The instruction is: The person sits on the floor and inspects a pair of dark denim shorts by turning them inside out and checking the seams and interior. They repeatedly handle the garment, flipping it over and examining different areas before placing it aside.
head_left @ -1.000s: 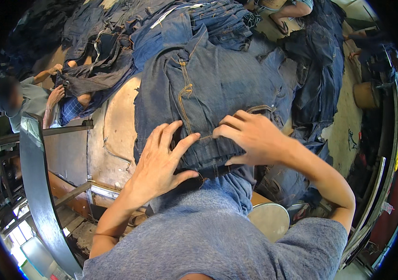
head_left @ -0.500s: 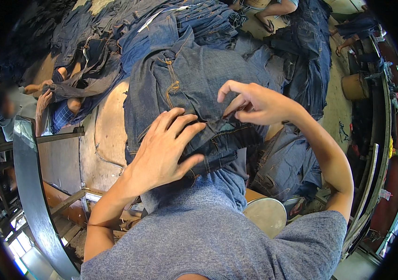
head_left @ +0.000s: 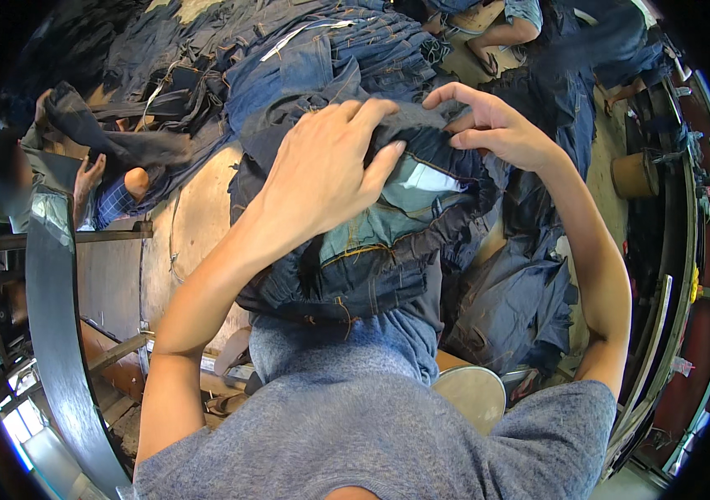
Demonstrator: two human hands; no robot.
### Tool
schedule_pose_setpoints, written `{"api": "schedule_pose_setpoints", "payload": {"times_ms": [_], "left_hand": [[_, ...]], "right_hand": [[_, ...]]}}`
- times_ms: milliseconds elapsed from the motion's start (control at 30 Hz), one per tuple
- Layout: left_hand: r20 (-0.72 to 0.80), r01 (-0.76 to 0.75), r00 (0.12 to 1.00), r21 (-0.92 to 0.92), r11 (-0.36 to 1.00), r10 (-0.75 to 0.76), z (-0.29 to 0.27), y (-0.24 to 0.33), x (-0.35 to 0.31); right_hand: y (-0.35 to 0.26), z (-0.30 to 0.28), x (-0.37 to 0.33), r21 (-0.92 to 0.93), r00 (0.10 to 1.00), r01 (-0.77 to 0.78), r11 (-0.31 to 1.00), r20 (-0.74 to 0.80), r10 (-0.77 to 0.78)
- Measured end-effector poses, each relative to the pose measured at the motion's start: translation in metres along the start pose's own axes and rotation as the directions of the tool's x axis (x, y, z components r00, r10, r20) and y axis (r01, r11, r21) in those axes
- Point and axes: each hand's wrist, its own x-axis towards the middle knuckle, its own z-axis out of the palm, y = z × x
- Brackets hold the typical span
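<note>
Dark blue jeans (head_left: 371, 287) lie bunched over my lap, with orange stitching and loose threads along the near edge. Their upper layer is folded back, baring a paler blue-green inner side (head_left: 388, 221) and a white patch of lining (head_left: 427, 177). My left hand (head_left: 321, 167) is closed over the raised layer, its thumb at the fold and its fingertips on the far side. To its right, my right hand (head_left: 492, 129) pinches the far right edge of the same layer between thumb and curled fingers, the index finger lifted. The exact grip of both is partly hidden by cloth.
Heaps of denim (head_left: 330, 62) spread beyond my lap, and more jeans (head_left: 517, 300) lie at my right. A co-worker (head_left: 17, 171) at the left handles dark trousers. A black curved bar (head_left: 59, 333) stands at near left; a brown bucket (head_left: 635, 175) stands right.
Both hands have moved away from me, lifting and folding back the jeans' top layer, so the pale inside and white lining now show. The co-worker at the left has raised the dark trousers.
</note>
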Motion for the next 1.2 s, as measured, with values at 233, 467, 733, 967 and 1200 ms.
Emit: {"api": "schedule_pose_setpoints", "payload": {"times_ms": [233,467,733,967,1200], "left_hand": [[-0.028,-0.095,0.995,0.074,0.993,0.097,0.000,0.017,0.014],[0.006,-0.101,0.995,0.040,0.994,0.101,0.008,0.022,0.004],[0.009,-0.137,0.991,0.060,0.989,0.136,0.017,0.020,0.008],[-0.021,-0.122,0.992,0.091,0.988,0.124,0.018,0.016,0.016],[0.002,-0.118,0.993,0.010,0.993,0.118,0.014,0.017,0.030]], "right_hand": [[-0.032,0.031,-0.022,-0.699,0.989,-0.085,0.710,0.029,0.146],[-0.025,0.058,-0.042,-0.707,0.967,-0.249,0.662,-0.151,0.203],[-0.011,0.066,-0.042,-0.744,0.960,-0.278,0.608,-0.245,0.139],[-0.005,0.046,-0.032,-0.728,0.969,-0.237,0.643,-0.228,0.098],[0.009,0.049,-0.001,-0.315,0.964,0.125,0.941,-0.186,-0.191]]}}
